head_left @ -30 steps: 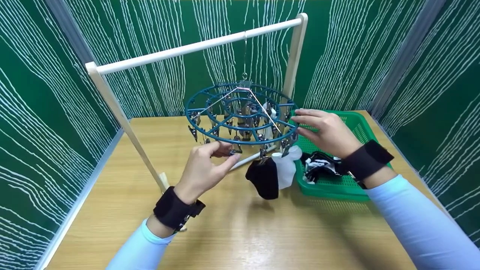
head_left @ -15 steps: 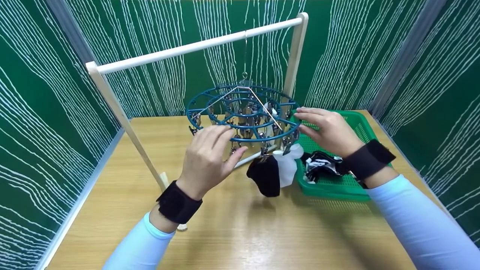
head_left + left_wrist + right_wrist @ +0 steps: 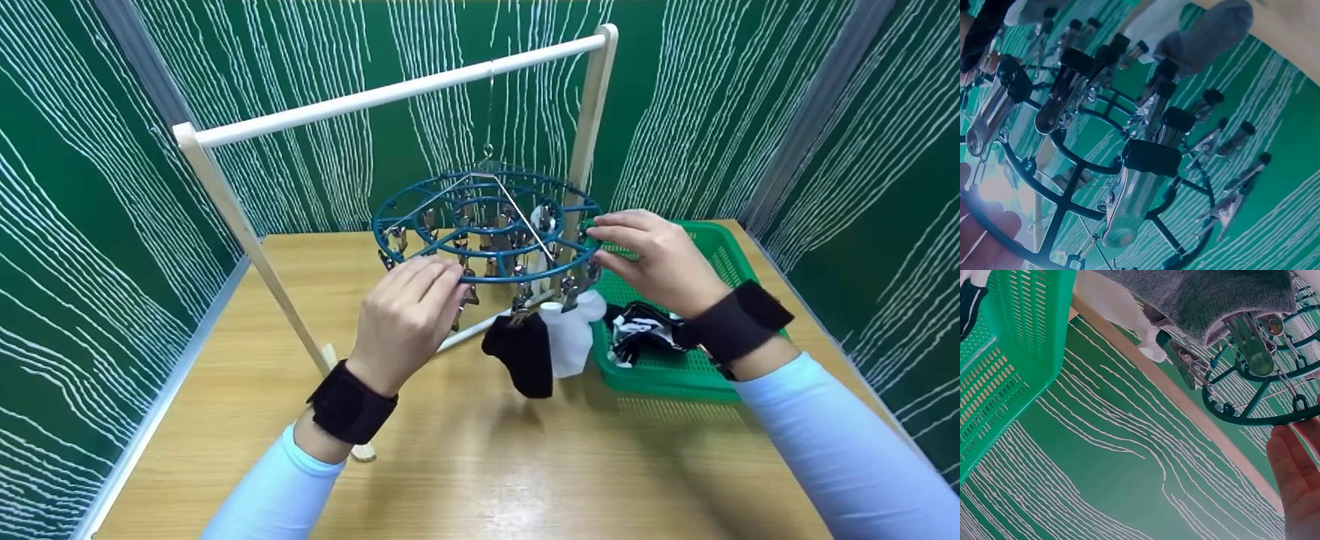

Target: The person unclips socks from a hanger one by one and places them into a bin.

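Note:
A round dark teal clip hanger (image 3: 517,279) hangs by a hook, ringed with metal clips (image 3: 1143,194). My left hand (image 3: 401,319) grips the near left part of its outer rim; in the left wrist view its fingers (image 3: 1005,236) lie against the ring. At the right side, my right hand (image 3: 660,259) holds the rim between fingers and thumb. A black sock (image 3: 521,356) and a white sock (image 3: 568,341) dangle from front clips. The right wrist view shows a grey sock (image 3: 1202,301) clipped close to that hand.
A wooden stand with a white crossbar (image 3: 337,109) carries the hanger. On the wooden table (image 3: 450,472), a green basket (image 3: 675,386) at the right contains black and white items (image 3: 645,330). Green walls with white streaks (image 3: 300,172) enclose the table.
My left hand has let go of a clip below the rim, risen, and taken hold of the rim. The hanger has turned slightly, shifting the black sock left. My right hand stays at the rim.

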